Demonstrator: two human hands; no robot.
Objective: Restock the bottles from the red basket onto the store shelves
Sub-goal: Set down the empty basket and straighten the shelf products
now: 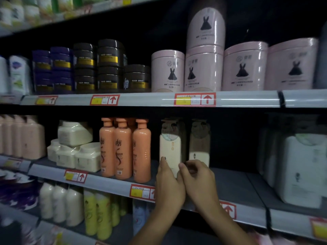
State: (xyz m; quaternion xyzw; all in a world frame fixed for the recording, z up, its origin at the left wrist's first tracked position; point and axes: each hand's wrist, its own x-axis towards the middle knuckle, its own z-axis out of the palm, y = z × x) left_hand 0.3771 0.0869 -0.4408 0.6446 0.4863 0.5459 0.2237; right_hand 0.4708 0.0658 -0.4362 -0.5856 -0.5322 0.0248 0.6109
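Both hands are up at the middle shelf (235,183) right now. The left hand (169,184) has its fingers wrapped on the lower left side of a cream bottle (169,149) standing upright at the front of the shelf, thumb up along its face. The right hand (198,179) is curled against the bottle's lower right edge, fingers bent; can't really tell if it's properly gripping or just touching. The bottle sits just right of three orange bottles (123,149), with another cream-and-brown bottle (200,144) just beside it, further back. Pink tubs (203,68) line the shelf above.
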